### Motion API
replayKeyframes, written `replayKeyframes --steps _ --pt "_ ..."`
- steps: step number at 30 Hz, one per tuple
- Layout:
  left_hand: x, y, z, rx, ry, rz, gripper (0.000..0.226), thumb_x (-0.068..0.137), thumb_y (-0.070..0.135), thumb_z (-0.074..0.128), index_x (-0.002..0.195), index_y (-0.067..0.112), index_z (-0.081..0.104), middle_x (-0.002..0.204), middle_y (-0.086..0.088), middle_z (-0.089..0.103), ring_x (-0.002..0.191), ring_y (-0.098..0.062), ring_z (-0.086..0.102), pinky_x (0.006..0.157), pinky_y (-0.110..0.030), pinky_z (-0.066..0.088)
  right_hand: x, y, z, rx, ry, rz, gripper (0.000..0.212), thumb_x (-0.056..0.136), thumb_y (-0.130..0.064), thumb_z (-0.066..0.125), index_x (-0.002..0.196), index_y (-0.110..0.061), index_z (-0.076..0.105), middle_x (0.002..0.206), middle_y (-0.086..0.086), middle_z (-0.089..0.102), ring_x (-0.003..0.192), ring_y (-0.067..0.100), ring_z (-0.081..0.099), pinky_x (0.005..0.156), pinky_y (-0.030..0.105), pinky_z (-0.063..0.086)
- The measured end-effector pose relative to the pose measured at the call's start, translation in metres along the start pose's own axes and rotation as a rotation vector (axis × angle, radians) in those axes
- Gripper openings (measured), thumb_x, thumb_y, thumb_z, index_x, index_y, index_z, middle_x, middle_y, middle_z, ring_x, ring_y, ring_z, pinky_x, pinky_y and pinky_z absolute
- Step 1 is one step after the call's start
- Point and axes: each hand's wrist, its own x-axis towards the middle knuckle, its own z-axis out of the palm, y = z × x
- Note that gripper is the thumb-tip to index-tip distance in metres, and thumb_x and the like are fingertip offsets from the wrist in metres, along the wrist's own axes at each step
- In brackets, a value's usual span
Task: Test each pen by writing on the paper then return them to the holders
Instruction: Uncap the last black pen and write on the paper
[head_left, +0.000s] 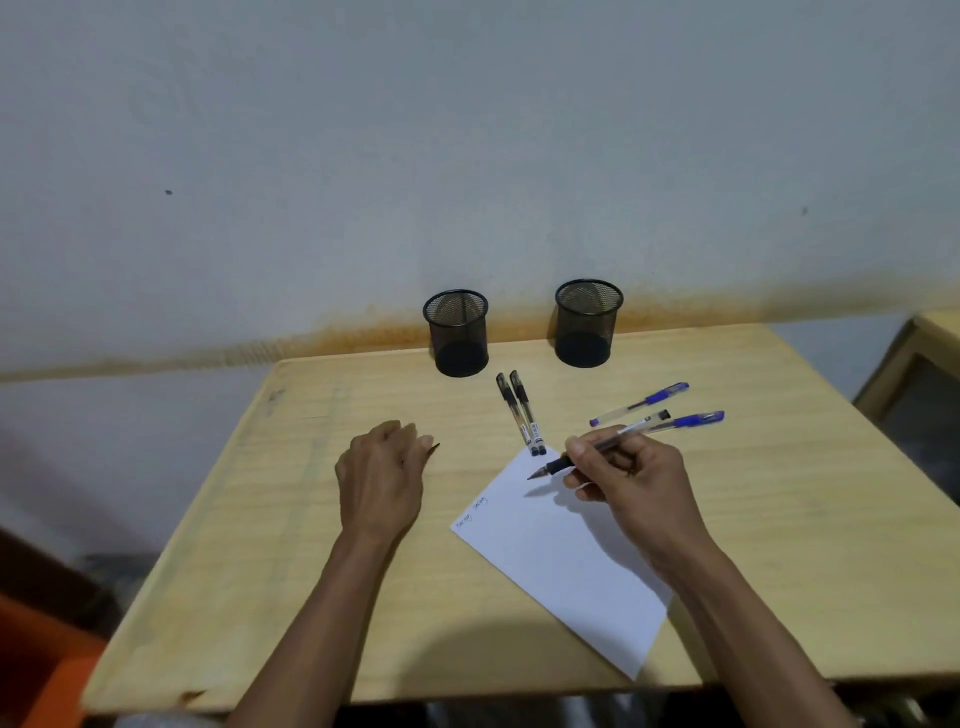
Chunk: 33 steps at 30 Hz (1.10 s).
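Observation:
My right hand (631, 480) grips an uncapped black pen (602, 445) in a writing hold, its tip just above the top corner of the white paper (561, 566). Two small scribbles (471, 512) sit near the paper's left edge. My left hand (382, 475) rests on the table left of the paper, fingers curled around a small dark piece that looks like a pen cap (434, 449). Two capped black pens (521, 413) lie side by side above the paper. Two blue pens (641, 402) (693, 420) lie to their right. Two black mesh holders (457, 332) (587, 322) stand empty at the back.
The wooden table (260, 545) stands against a pale wall. Another piece of wooden furniture (914, 374) stands at the right edge, and something orange (47, 670) sits low at the left.

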Motion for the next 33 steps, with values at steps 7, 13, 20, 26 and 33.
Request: replayKeyframes --steps 7,13,20,26,33 --pt "-0.048 0.014 -0.006 -0.269 -0.010 0.249 0.047 0.085 0.052 0.067 0.115 0.017 0.071 0.119 0.008 0.066 0.116 -0.012 0.058 0.095 -0.035 0.051 0.004 0.008 0.027 0.095 -0.094 0.077 0.016 0.102 -0.021 0.060 0.100 -0.006 0.063 0.086 0.017 0.079 0.072 0.027 0.076 0.065 0.037 0.061" --pt "-0.060 0.006 -0.003 0.003 -0.272 0.378 0.083 0.074 0.085 0.051 0.137 0.032 0.058 0.146 0.010 0.052 0.136 -0.009 0.042 0.114 -0.036 0.030 -0.013 0.027 0.026 -0.005 -0.131 0.062 0.024 0.103 -0.030 0.056 0.103 -0.006 0.060 0.088 0.016 0.078 0.079 0.034 0.077 0.073 0.043 0.060" --pt "-0.056 0.007 -0.004 0.046 -0.357 0.342 0.086 0.068 0.093 0.041 0.135 0.042 0.057 0.154 0.015 0.041 0.145 -0.005 0.028 0.120 -0.046 0.020 -0.014 0.024 0.024 0.033 -0.181 0.040 0.017 0.092 0.007 0.068 0.093 0.001 0.053 0.084 0.029 0.071 0.073 0.037 0.074 0.064 0.038 0.058" --pt "-0.055 0.008 -0.004 0.050 -0.380 0.319 0.082 0.068 0.090 0.046 0.138 0.047 0.052 0.157 0.018 0.035 0.147 -0.002 0.021 0.123 -0.043 0.012 0.015 0.020 0.040 -0.248 -0.277 -0.055 0.011 0.078 0.008 0.079 0.082 0.000 0.073 0.077 0.019 0.075 0.064 0.020 0.069 0.061 0.038 0.058" --pt "-0.054 0.005 0.000 0.033 -0.340 0.335 0.082 0.066 0.091 0.048 0.135 0.047 0.054 0.154 0.016 0.040 0.147 -0.003 0.025 0.123 -0.045 0.011 0.031 0.039 0.047 -0.264 -0.277 -0.038 0.016 0.069 0.008 0.075 0.065 -0.002 0.063 0.060 0.028 0.063 0.049 0.026 0.059 0.051 0.042 0.049"
